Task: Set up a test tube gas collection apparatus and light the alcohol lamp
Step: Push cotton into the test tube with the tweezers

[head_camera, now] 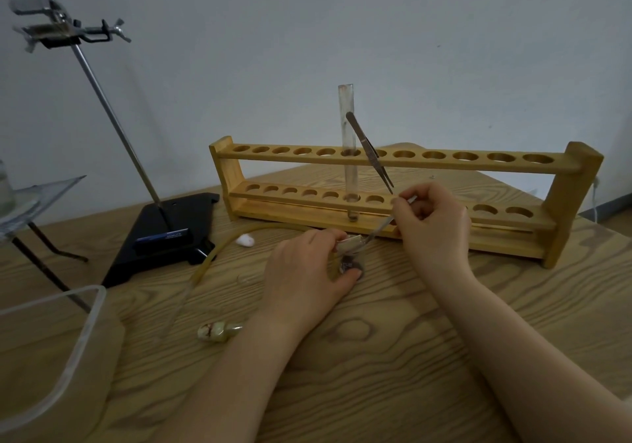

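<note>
Left hand curled around a small bottle, mostly hidden by the fingers, just in front of the wooden rack. Right hand pinching a thin metal spatula, tip in the bottle's mouth. Far left of the rack: clamp stand, clamp blurred, rod cut off at the top edge. Left of the rack: rubber tubing, white wad, stopper. In the rack: upright test tube, tweezers leaning.
</note>
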The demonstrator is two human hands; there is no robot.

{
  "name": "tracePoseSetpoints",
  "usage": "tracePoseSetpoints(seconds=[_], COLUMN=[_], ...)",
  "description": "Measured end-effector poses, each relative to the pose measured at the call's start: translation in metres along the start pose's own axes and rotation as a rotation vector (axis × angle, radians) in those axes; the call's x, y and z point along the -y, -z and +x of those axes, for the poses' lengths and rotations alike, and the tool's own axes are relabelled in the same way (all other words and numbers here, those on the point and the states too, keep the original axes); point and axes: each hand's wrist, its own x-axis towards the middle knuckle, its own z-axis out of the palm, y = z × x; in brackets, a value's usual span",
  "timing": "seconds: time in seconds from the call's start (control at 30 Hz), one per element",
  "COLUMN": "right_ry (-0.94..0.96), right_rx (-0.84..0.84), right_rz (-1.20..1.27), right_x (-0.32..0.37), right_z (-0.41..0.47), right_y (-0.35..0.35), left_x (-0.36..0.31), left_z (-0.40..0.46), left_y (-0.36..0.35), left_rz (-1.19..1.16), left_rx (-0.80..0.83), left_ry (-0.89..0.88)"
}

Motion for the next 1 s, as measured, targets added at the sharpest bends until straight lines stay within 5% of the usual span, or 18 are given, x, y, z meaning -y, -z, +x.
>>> tracePoseSetpoints(seconds=[0.37, 0.6, 1.0], right_ry=[-0.149, -0.238, -0.349], right_rx=[-0.034, -0.021, -0.041], right_rz=[0.086, 0.143, 0.207], right_x=[0.007, 0.006, 0.003], right_z=[0.001, 0.004, 0.009], right_y=[0.009, 0.013, 0.016], left_x=[0.002, 0.012, 0.018], left_z=[0.000, -0.003, -0.002], left_y=[0.002, 0.004, 0.003], left_rz=[0.005, -0.123, -0.025], left_rx=[0.019, -0.135, -0.051], left_ry=[0.004, 0.021, 0.059])
